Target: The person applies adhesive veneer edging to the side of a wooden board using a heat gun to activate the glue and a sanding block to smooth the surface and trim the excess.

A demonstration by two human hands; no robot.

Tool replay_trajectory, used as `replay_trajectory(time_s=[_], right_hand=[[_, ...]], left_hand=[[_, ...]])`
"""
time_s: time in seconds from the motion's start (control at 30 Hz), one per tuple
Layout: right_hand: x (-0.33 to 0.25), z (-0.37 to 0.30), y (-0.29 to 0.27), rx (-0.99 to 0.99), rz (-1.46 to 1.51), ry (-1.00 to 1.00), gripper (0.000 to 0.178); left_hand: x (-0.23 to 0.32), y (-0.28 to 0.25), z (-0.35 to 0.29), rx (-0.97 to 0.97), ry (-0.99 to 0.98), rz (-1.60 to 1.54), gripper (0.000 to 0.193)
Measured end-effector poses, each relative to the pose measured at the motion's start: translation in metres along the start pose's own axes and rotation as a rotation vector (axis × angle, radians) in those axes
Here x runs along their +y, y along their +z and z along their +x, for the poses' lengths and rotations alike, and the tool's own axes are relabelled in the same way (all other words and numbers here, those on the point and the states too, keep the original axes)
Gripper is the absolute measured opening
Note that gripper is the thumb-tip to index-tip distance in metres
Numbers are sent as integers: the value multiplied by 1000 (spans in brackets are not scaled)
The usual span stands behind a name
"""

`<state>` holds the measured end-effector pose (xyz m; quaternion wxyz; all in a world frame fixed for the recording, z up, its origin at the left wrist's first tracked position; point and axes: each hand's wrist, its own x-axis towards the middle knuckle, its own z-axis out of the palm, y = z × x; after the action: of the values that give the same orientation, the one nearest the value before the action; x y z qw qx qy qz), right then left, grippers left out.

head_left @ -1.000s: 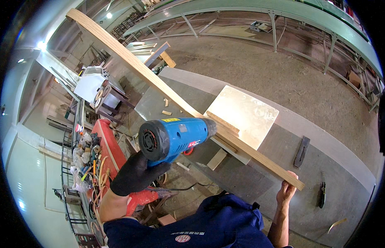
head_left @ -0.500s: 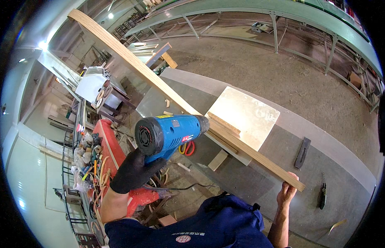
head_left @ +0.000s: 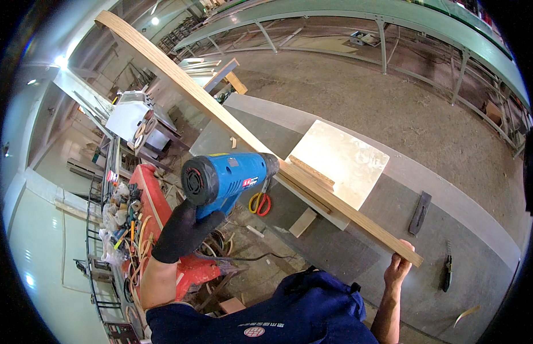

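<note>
My left hand (head_left: 189,232), in a black glove, is wrapped round the handle of a blue heat gun (head_left: 238,175). The gun's dark nozzle meets or nearly meets the edge of a long wooden board (head_left: 369,225); any gap is too small to judge. Slanting from far left to near right, the board has a rounded far end. Bare fingers of my right hand (head_left: 398,265) grip its near right end. Beneath its middle lie a pale square panel (head_left: 352,166) and a narrow wood strip (head_left: 311,173).
The grey worktable (head_left: 386,275) carries a dark flat bar (head_left: 420,212), a black-handled tool (head_left: 447,272) and a small wood block (head_left: 302,222). Red-and-yellow scissors (head_left: 259,203) lie by the gun. Left stands a red bench (head_left: 149,186) with cluttered tools; a long green conveyor (head_left: 312,18) runs behind.
My left hand has shifted the heat gun slightly left and away from me along the board, uncovering more of the scissors. The board and my right hand stay nearly in place.
</note>
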<state>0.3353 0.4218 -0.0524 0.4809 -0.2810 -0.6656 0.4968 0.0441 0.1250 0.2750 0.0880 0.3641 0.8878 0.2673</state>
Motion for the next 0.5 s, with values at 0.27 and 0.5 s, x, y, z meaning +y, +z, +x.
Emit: replay_trajectory(time_s=[0.27, 0.5], right_hand=[[2, -1, 0, 3, 54, 18, 39], [-1, 2, 1, 1, 32, -19, 40]], left_hand=[[-9, -2, 4, -27, -99, -61, 55], [-8, -1, 6, 34, 17, 9, 53]])
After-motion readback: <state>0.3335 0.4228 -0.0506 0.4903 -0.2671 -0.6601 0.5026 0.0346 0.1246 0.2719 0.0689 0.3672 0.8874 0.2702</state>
